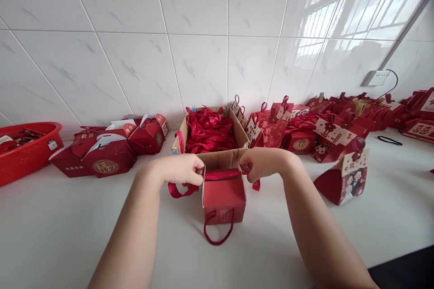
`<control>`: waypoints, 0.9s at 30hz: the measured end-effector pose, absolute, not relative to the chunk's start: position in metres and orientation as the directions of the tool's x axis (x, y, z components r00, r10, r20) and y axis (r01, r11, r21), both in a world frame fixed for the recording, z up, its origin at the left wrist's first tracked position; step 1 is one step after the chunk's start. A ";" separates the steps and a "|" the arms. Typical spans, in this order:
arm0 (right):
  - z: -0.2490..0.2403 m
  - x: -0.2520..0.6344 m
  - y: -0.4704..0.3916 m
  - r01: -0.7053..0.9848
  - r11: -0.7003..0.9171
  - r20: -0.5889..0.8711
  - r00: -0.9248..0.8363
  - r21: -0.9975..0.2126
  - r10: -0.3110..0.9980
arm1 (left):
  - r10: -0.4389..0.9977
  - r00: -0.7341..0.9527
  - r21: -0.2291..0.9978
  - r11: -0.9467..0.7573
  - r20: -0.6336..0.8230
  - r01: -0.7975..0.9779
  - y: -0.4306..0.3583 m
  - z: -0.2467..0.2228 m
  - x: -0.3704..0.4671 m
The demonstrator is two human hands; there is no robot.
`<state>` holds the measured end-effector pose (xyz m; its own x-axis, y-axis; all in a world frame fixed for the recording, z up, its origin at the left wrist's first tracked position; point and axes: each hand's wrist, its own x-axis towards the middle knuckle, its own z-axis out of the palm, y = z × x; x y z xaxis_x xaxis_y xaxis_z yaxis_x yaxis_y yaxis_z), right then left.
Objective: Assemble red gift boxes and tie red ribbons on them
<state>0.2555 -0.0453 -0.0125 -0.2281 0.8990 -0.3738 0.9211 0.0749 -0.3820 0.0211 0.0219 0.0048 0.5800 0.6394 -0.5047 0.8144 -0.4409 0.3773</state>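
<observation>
A small red gift box (224, 196) with a rope handle hanging at its front stands on the white counter (183, 244), in the middle. Across its top runs a red ribbon (222, 174). My left hand (185, 170) is closed on the ribbon at the box's left side, where a loop of it hangs out. At the right side my right hand (259, 165) pinches the same ribbon, its tail dangling below. Directly behind, a cardboard box (241, 133) holds a heap of red ribbons (212, 131).
Red gift boxes (110, 156) and a red plastic basket (56, 137) stand at the left. Many more boxes (300, 142) line the right, one nearer box (352, 178) apart from them. A black band (389, 140) lies at far right. Behind is a tiled wall (200, 63).
</observation>
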 end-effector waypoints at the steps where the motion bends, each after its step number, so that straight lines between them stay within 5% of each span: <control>1: -0.011 0.257 -0.046 0.922 0.069 -0.366 -0.218 -0.380 0.905 | 0.642 0.574 0.375 -0.436 -0.507 0.818 0.022 0.005 0.021; 9: 0.002 0.270 -0.058 0.911 0.029 -0.326 -0.177 -0.412 0.929 | 0.664 0.587 0.377 -0.452 -0.462 0.808 0.022 0.011 0.010; 15: 0.003 0.270 -0.062 0.865 0.157 -0.140 -0.251 -0.477 0.958 | 0.646 0.602 0.381 -0.467 -0.469 0.798 0.026 0.005 0.013; 22: 0.005 0.267 -0.063 0.869 0.092 -0.244 -0.236 -0.486 0.941 | 0.635 0.603 0.394 -0.457 -0.483 0.797 0.026 0.003 0.015; 27: 0.002 0.267 -0.058 0.795 0.113 -0.229 -0.303 -0.596 0.925 | 0.626 0.618 0.410 -0.464 -0.475 0.785 0.021 0.005 0.018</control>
